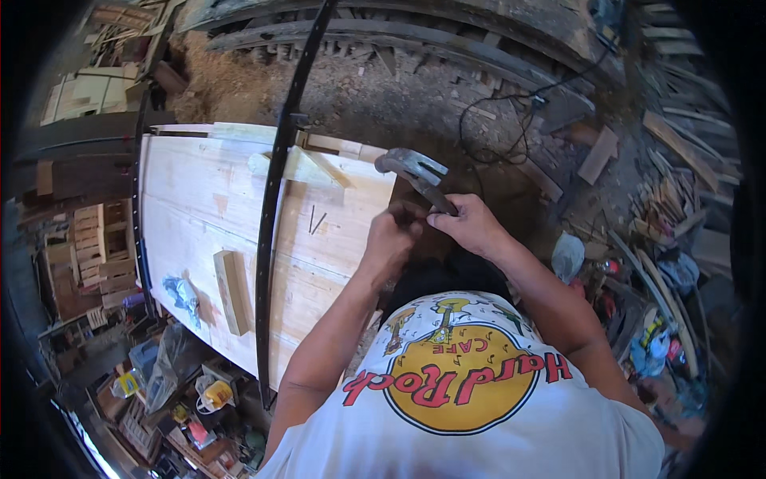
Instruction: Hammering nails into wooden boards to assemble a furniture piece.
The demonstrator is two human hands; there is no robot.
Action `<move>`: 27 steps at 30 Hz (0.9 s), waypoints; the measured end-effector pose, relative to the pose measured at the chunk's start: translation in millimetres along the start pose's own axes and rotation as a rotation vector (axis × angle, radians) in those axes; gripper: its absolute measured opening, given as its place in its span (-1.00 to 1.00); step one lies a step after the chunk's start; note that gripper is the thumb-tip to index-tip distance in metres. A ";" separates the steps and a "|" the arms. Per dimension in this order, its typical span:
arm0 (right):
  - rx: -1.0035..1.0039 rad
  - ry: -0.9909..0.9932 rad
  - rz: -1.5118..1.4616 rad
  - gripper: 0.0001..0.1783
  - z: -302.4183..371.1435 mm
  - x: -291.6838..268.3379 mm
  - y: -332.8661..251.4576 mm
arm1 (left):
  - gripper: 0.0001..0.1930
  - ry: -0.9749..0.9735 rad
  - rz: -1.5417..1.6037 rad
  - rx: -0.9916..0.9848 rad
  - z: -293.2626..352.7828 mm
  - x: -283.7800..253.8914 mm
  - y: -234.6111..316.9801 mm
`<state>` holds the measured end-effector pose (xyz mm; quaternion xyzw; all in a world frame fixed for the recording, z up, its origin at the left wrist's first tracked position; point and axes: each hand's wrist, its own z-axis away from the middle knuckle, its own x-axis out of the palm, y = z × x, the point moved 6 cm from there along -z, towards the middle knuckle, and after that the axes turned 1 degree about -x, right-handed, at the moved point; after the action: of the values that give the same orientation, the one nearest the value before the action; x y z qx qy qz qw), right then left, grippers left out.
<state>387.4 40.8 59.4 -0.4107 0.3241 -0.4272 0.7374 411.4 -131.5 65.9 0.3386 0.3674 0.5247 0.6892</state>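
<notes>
My right hand [472,227] is wrapped round the handle of a claw hammer [415,168], close below its metal head, and holds it at the near right corner of a pale wooden panel [319,267]. Just left of it, my left hand [391,238] has its fingers pinched together. Whatever is between those fingertips is too small and dark to make out. Two thin dark nails [317,219] lie in a V on the panel, left of my hands. A triangular wood offcut [315,169] rests at the panel's far edge.
Long black perforated metal bars [275,180] cross over the panel. On its left part lie a wood block [231,291] and a crumpled plastic bag [182,297]. A dark cable [523,128] snakes over the littered ground; stacked planks [447,36] and scrap wood [598,156] lie beyond.
</notes>
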 end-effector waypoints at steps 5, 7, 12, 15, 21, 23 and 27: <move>0.085 0.132 -0.001 -0.72 31.3 37.2 0.9 | -0.81 -0.073 0.297 -0.042 11.2 -14.6 -19.5; 0.064 0.168 -0.057 -0.74 37.8 48.2 -3.8 | -0.78 -0.068 0.507 -0.059 14.5 -18.8 -27.1; -0.155 0.377 0.064 -0.80 45.9 52.5 -10.2 | -0.71 -0.158 0.297 -0.051 25.5 -28.4 -29.5; 0.059 0.199 -0.179 -0.84 42.4 62.4 6.5 | -0.64 -0.178 0.333 -0.058 24.0 -27.8 -32.3; 0.001 0.245 -0.255 -0.89 41.1 66.2 8.1 | -0.63 -0.089 0.633 -0.178 24.1 -12.8 -39.4; -0.082 0.295 -0.321 -0.88 37.3 64.8 1.3 | -0.62 -0.047 0.803 -0.252 23.6 -6.0 -48.4; -0.009 0.296 -0.374 -0.83 27.9 64.3 10.6 | -0.65 0.011 0.863 -0.235 19.1 -5.9 -52.5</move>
<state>441.7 -4.4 54.5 -0.3999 0.3491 -0.6105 0.5879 451.8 -150.4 31.6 0.3775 0.1341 0.8043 0.4388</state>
